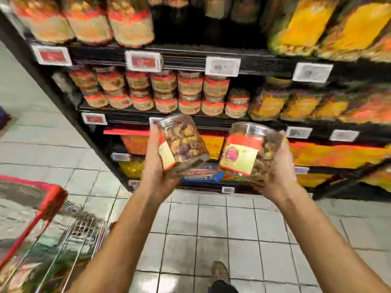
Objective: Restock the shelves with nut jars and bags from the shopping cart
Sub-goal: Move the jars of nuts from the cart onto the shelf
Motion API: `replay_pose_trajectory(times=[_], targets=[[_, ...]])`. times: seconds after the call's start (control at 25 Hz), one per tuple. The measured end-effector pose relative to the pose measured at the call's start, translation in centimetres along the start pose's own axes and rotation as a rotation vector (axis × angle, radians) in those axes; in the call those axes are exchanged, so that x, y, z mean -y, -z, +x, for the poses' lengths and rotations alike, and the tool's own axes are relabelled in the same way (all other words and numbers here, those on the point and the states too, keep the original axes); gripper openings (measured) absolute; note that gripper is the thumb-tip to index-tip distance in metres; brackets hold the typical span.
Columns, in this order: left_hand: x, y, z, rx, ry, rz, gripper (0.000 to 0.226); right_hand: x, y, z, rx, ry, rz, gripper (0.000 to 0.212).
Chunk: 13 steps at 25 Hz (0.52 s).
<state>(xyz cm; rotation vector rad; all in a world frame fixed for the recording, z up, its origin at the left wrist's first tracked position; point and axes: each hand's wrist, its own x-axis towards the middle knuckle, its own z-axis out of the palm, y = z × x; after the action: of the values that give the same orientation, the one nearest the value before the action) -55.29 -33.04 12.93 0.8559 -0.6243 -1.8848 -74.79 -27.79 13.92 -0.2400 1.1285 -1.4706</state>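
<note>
My left hand (155,166) grips a clear nut jar (182,142) with a red and yellow label, tilted to the right. My right hand (279,166) grips a second clear nut jar (245,151) of the same kind, tilted toward me. Both jars are held up in front of the lower shelves. Behind them, the middle shelf (190,120) carries two stacked rows of similar red-labelled jars (190,92). The shopping cart (42,240) with its red handle stands at the lower left; its contents are blurred.
Larger jars (88,22) fill the top shelf at left, and yellow bags (317,24) fill the right side of each shelf. Price tags (222,65) line the shelf edges. A dark gap (179,24) opens on the top shelf. Tiled floor (211,229) lies underfoot; my shoe (220,271) shows below.
</note>
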Motion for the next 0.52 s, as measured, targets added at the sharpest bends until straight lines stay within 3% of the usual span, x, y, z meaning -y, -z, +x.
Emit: replay_pose_trajectory(times=[0.2, 0.36, 0.52], targets=[[5.1, -7.6, 9.0, -0.238, -0.191, 0.2, 0.065, 3.5, 5.7, 7.0, -0.045, -0.057, 0.025, 0.057], [8.8, -10.4, 16.5, -0.298, -0.655, 0.552, 0.074, 3.2, 9.2, 13.8, -0.051, -0.01, 0.002, 0.061], [10.9, -13.1, 20.9, -0.323, -0.92, 0.643, 0.093, 2.2, 11.8, 16.7, -0.017, -0.04, 0.02, 0.063]])
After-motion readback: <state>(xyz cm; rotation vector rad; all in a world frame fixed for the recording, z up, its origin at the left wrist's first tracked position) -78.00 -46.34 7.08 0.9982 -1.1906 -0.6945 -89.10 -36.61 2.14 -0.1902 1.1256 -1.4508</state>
